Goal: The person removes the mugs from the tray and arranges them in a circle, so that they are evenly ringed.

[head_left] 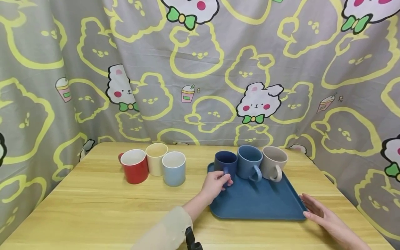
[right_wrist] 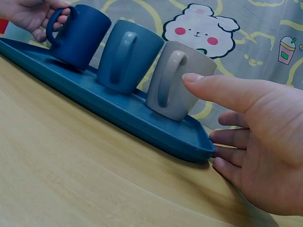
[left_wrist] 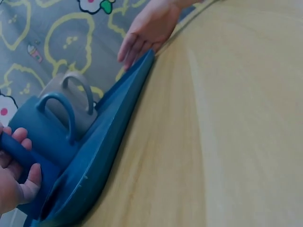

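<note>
My left hand [head_left: 215, 186] grips the handle of a navy mug [right_wrist: 83, 38] at the left end of a blue rectangular tray [head_left: 259, 206]. In the right wrist view the fingers curl round that handle, and the mug stands upright on the tray. Beside it on the tray are a medium-blue mug [head_left: 249, 163] and a beige mug [head_left: 273, 161], their handles facing me. My right hand [head_left: 325, 214] lies at the tray's right edge with its fingers extended, fingertips right at the rim in the right wrist view.
To the left on the wooden table [head_left: 103, 211] a red mug [head_left: 136, 170], a cream mug [head_left: 156, 161] and a light blue mug [head_left: 174, 172] stand close together. A patterned grey curtain [head_left: 156, 118] hangs behind the table's back edge.
</note>
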Demonstrator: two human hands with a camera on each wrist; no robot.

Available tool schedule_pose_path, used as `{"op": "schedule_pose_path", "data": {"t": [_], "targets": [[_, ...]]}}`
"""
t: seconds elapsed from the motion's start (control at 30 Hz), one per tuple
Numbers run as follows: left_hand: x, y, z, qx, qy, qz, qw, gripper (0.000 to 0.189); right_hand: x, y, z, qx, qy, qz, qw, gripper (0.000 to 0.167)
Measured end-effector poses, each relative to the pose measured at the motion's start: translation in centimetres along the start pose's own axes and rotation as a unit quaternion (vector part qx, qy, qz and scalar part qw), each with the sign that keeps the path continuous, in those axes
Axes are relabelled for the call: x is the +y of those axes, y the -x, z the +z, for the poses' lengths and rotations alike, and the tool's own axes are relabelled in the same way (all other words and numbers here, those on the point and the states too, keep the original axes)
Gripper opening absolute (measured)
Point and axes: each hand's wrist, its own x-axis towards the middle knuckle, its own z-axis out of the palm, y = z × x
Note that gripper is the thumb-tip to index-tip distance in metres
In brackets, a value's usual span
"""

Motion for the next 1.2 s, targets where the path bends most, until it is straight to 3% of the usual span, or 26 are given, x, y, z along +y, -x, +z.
{"op": "schedule_pose_path", "data": {"t": [0.27, 0.47, 0.9, 1.2], "targets": [[1.4, 1.7, -1.2, -0.027, -0.010, 0.020, 0.9994, 0.025, -0.3, 0.0, -0.2, 0.004, 0.025, 0.005, 0.9997, 0.061], [3.3, 3.4, -2.8, -0.043, -0.011, 0.046, 0.9980, 0.025, -0.3, 0.1, -0.3, 0.001, 0.030, 0.014, 0.9995, 0.061], [5.6, 7.7, -9.0, -0.078, -0.038, 0.106, 0.9906, 0.022, -0.1, -0.1, -0.1, 0.000, 0.023, -0.010, 0.9997, 0.059], [6.6, 11.2, -12.8, -0.084, -0.056, 0.107, 0.9891, 0.021, -0.3, -0.2, -0.2, -0.005, 0.025, 0.017, 0.9995, 0.061]]}}
